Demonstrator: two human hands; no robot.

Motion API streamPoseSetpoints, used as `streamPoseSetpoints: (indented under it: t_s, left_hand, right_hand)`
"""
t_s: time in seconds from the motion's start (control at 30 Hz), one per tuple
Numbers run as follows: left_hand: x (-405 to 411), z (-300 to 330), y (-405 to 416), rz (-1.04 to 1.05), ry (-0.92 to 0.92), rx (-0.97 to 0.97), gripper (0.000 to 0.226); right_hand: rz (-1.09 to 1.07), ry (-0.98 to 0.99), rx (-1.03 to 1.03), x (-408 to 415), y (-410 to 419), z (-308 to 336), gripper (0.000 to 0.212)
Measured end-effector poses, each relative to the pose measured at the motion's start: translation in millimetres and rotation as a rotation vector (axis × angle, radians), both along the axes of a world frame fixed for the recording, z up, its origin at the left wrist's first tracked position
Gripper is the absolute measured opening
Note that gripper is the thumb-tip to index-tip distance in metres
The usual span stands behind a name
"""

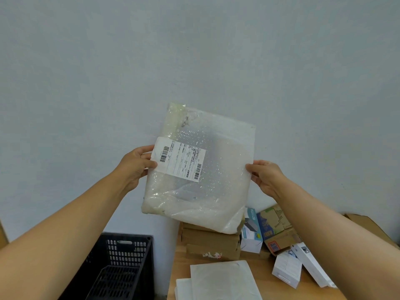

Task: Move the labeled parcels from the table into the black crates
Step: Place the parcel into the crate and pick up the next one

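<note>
I hold a large bubble-wrapped parcel (216,169) up in the air in front of the wall, its white shipping label (179,162) facing me. My left hand (135,164) grips its left edge, thumb on the label. My right hand (265,176) pinches its right edge. A black slatted crate (125,252) stands on the floor at the lower left, beside the wooden table (184,263). More parcels lie on the table: brown cardboard boxes (211,239) under the held parcel and flat white mailers (223,280) at the front.
At the right of the table lies a jumble of small retail boxes (268,228) and white boxes (286,271). A larger cardboard box (368,226) sits at the far right behind my right forearm. A plain pale wall fills the background.
</note>
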State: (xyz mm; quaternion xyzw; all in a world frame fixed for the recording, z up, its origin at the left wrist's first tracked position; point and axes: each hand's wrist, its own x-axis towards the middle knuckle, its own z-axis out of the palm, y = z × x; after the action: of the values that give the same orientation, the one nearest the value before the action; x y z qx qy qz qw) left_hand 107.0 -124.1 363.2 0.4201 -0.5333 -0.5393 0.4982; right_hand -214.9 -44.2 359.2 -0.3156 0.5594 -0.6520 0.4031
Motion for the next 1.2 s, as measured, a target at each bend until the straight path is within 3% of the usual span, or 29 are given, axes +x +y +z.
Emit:
streamPoseSetpoints:
  t_s: [0.23, 0.33, 0.47, 0.6, 0.7, 0.83, 1.03, 1.2]
  left_hand:
    - [0.2, -2.8, 2.2, 0.03, 0.002, -0.054, 0.04]
    - [6.6, -8.0, 0.0, 0.159, -0.052, -0.068, 0.056]
    - [15.1, -20.1, -1.3, 0.264, -0.126, -0.075, 0.09]
    - [14.3, -31.9, 0.1, 0.168, -0.283, -0.104, 0.092]
    - [9.2, -36.1, 3.6, 0.086, -0.393, -0.11, 0.092]
    - [2.0, -40.1, 12.2, 0.016, -0.382, -0.096, 0.081]
    - [14.7, -34.5, 10.7, 0.108, -0.242, -0.154, 0.006]
    - [27.9, -17.8, 10.6, 0.128, -0.238, -0.271, 0.013]
  right_hand:
    - [-0.059, 0.073, -0.129, 8.1, -1.6, 11.9, 0.007]
    - [-0.096, 0.138, -0.177, 14.4, -2.1, 30.8, 0.006]
    - [-0.115, 0.488, -0.178, 27.9, -4.2, 46.9, 0.008]
    - [-0.041, 0.887, -0.135, 45.7, -8.7, 47.6, 0.008]
    - [-0.017, 1.023, -0.127, 55.6, -11.8, 47.0, 0.01]
    - [0.005, 0.955, -0.14, 65.7, -12.5, 46.3, 0.009]
    - [-0.004, 0.837, -0.167, 85.0, -11.5, 40.5, 0.014]
    - [-0.102, 0.693, -0.144, 93.1, -13.0, 23.1, 0.01]
